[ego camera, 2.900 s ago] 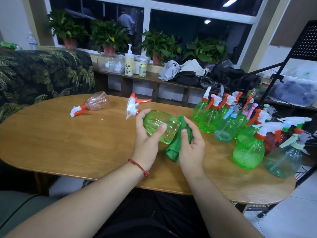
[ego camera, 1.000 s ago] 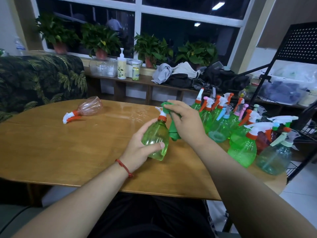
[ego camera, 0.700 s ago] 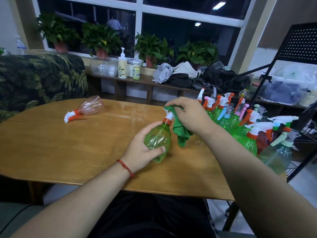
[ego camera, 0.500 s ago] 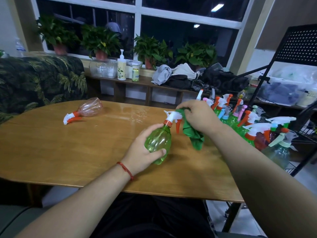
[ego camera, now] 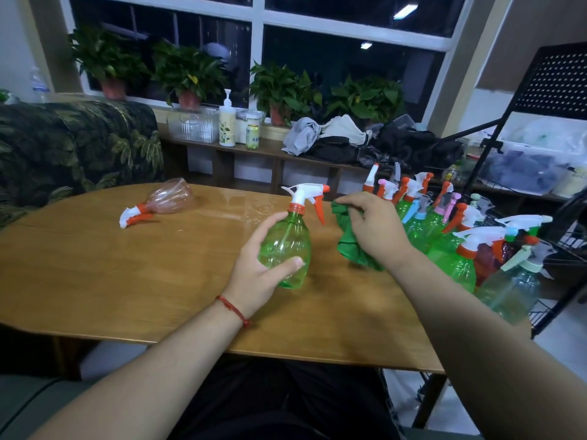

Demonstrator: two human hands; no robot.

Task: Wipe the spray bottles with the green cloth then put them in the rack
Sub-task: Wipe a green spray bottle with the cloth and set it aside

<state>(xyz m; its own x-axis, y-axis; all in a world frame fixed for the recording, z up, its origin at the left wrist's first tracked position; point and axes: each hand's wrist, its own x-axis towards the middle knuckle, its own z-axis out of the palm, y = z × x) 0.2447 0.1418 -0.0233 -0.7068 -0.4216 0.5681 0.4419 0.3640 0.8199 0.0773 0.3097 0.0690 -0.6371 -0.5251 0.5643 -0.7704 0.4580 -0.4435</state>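
Green spray bottle (ego camera: pixel 286 246): upright, frame centre; left grip (ego camera: pixel 254 274) curled round its body.
Green cloth (ego camera: pixel 349 246): bunched in right grip (ego camera: pixel 371 227), clear of bottle.
Progress: this bottle likely wiped, not yet racked; pink bottle (ego camera: pixel 171 198) lies upper left.

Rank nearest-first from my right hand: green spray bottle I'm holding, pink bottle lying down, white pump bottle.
1. Green plastic spray bottle, in left hand.
2. Clear pink spray bottle, lying far left.
3. White pump bottle, back shelf.
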